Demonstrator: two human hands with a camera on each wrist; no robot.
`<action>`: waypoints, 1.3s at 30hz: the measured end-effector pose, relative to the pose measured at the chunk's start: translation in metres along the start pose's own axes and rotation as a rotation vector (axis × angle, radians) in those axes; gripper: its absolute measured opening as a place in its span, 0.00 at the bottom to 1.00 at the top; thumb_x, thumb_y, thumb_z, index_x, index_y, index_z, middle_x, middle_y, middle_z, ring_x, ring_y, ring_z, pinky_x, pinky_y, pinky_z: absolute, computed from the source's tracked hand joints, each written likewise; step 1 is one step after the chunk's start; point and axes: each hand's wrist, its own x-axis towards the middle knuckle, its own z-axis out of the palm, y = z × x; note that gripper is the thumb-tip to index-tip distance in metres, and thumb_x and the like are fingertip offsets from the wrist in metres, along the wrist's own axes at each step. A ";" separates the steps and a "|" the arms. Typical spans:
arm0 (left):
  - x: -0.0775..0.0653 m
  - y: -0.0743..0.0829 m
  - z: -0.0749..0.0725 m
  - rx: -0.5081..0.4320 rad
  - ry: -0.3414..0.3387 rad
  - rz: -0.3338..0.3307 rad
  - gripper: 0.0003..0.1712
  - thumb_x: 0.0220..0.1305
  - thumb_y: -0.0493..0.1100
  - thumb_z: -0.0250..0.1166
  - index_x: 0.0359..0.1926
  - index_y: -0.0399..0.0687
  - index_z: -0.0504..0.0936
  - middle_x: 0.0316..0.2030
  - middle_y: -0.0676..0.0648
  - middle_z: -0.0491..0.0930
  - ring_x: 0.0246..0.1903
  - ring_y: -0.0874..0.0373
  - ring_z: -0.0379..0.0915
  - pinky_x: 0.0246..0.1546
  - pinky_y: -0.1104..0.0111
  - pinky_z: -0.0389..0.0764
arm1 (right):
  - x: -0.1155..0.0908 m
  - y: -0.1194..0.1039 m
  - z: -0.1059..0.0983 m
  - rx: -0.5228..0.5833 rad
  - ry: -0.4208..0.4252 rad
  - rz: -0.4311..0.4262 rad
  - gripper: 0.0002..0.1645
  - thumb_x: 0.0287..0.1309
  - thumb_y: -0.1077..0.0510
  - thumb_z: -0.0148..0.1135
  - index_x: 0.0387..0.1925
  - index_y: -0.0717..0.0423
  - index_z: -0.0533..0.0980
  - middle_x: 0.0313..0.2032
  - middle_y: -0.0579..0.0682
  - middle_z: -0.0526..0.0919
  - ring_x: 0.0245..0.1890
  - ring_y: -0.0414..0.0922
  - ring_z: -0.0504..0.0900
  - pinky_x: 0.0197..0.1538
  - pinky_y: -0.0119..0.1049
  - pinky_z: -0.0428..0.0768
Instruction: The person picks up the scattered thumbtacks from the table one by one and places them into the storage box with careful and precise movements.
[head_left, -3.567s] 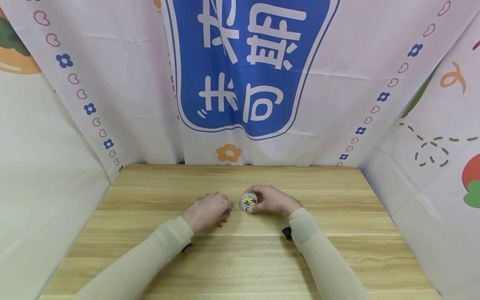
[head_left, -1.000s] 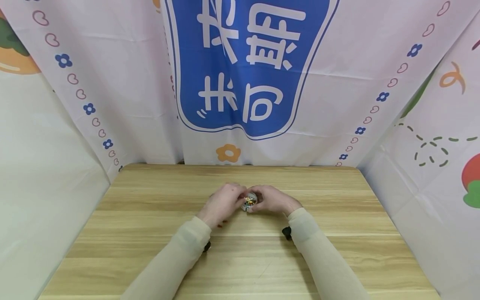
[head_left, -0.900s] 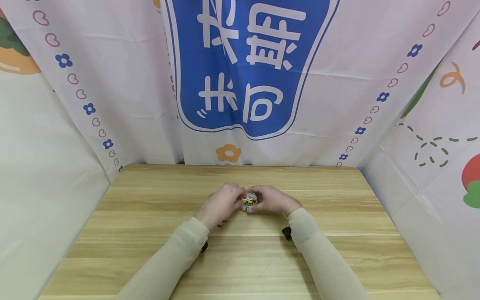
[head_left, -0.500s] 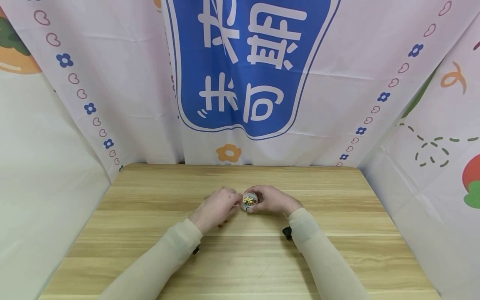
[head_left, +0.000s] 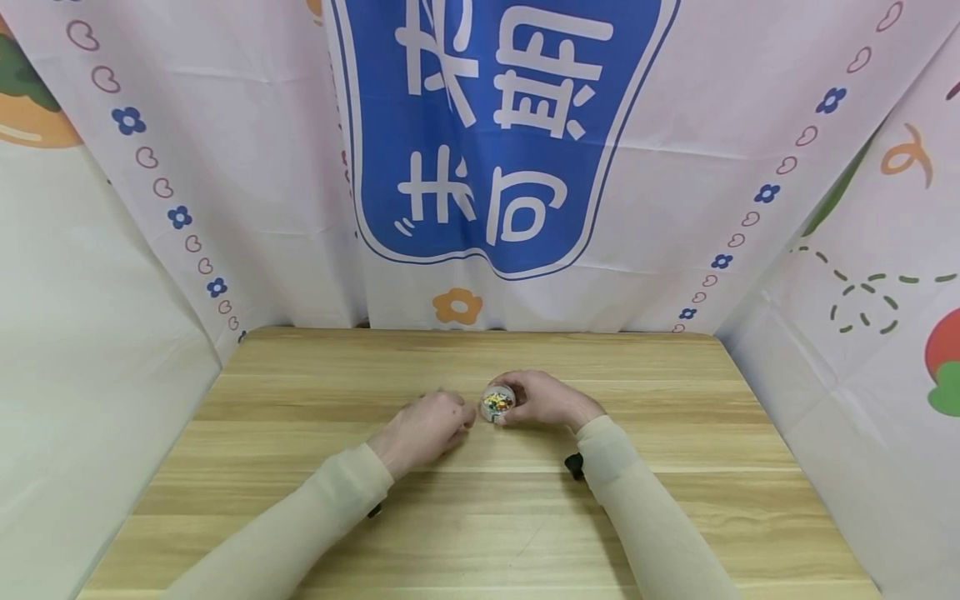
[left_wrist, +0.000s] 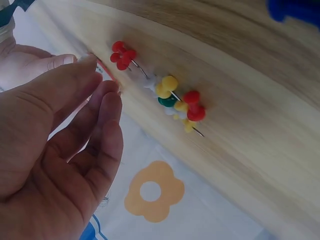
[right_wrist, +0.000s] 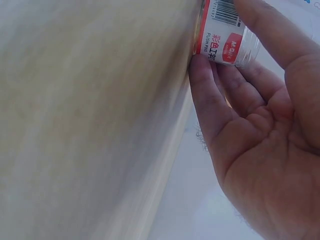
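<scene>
Fingers and thumb of my right hand (head_left: 543, 398) hold a small clear jar (right_wrist: 227, 35) labelled push pins by its sides, upright on the table. Through its open top, several coloured push pins (head_left: 497, 403) show in the head view. My left hand (head_left: 423, 429) is to the left of the jar, apart from it. Its fingers are loosely bent with the thumb near the fingertips, and I see nothing between them in the left wrist view. Beside those fingers lies a loose cluster of red, yellow, green and white push pins (left_wrist: 175, 102) on the wood, hidden under the hand in the head view.
The wooden table (head_left: 480, 533) ends at a printed cloth (head_left: 300, 208) behind it, with more cloth on both sides. A dark piece (head_left: 574, 465) sits by the right wrist. Part of a blue object (left_wrist: 297, 10) shows at the left wrist view's corner.
My left hand was at the jar's mouth about a second ago and has drawn back left, over the loose pins. Red pins show in the jar now. The right hand and jar stay put.
</scene>
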 end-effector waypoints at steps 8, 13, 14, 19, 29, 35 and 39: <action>-0.006 -0.002 0.001 0.030 -0.059 -0.024 0.07 0.68 0.42 0.73 0.33 0.52 0.85 0.29 0.54 0.83 0.29 0.64 0.75 0.31 0.70 0.81 | -0.001 0.000 0.000 0.010 0.001 0.008 0.37 0.57 0.52 0.81 0.67 0.46 0.77 0.57 0.47 0.86 0.52 0.41 0.83 0.61 0.42 0.83; -0.006 -0.004 0.003 0.042 -0.083 -0.025 0.09 0.66 0.42 0.75 0.30 0.54 0.83 0.29 0.55 0.82 0.30 0.64 0.76 0.30 0.71 0.80 | -0.001 0.000 0.000 0.006 0.001 0.005 0.37 0.57 0.52 0.81 0.67 0.46 0.77 0.57 0.47 0.86 0.52 0.41 0.83 0.61 0.42 0.83; -0.006 -0.005 0.003 0.041 -0.084 -0.024 0.09 0.66 0.41 0.74 0.30 0.54 0.83 0.29 0.55 0.82 0.30 0.64 0.75 0.30 0.71 0.80 | -0.001 0.000 0.000 0.005 0.001 0.005 0.37 0.57 0.52 0.81 0.67 0.46 0.77 0.57 0.47 0.86 0.52 0.41 0.83 0.61 0.42 0.83; -0.006 -0.006 0.006 0.013 -0.085 -0.029 0.12 0.66 0.34 0.71 0.29 0.54 0.81 0.25 0.57 0.77 0.27 0.66 0.70 0.27 0.73 0.75 | 0.000 0.001 0.001 0.002 0.000 0.004 0.37 0.57 0.52 0.81 0.67 0.46 0.77 0.57 0.47 0.86 0.52 0.41 0.83 0.61 0.42 0.83; -0.003 -0.007 0.007 -0.041 -0.054 -0.052 0.14 0.65 0.28 0.66 0.29 0.53 0.80 0.23 0.58 0.72 0.25 0.67 0.67 0.23 0.75 0.70 | 0.000 0.002 0.000 0.007 -0.004 -0.006 0.36 0.57 0.53 0.80 0.67 0.46 0.78 0.57 0.47 0.86 0.51 0.40 0.83 0.61 0.41 0.83; 0.001 -0.005 0.004 -0.105 0.003 -0.069 0.10 0.70 0.32 0.66 0.35 0.53 0.83 0.29 0.57 0.79 0.26 0.67 0.70 0.24 0.76 0.72 | 0.000 0.002 0.000 0.005 -0.002 -0.024 0.36 0.57 0.53 0.81 0.66 0.46 0.78 0.56 0.47 0.86 0.51 0.41 0.83 0.61 0.42 0.83; 0.003 -0.004 0.000 -0.166 0.034 -0.079 0.04 0.72 0.38 0.68 0.42 0.54 0.86 0.35 0.57 0.84 0.30 0.68 0.73 0.30 0.76 0.77 | 0.001 0.003 0.000 0.007 -0.001 -0.030 0.36 0.56 0.52 0.81 0.66 0.46 0.78 0.56 0.47 0.86 0.52 0.41 0.83 0.61 0.43 0.83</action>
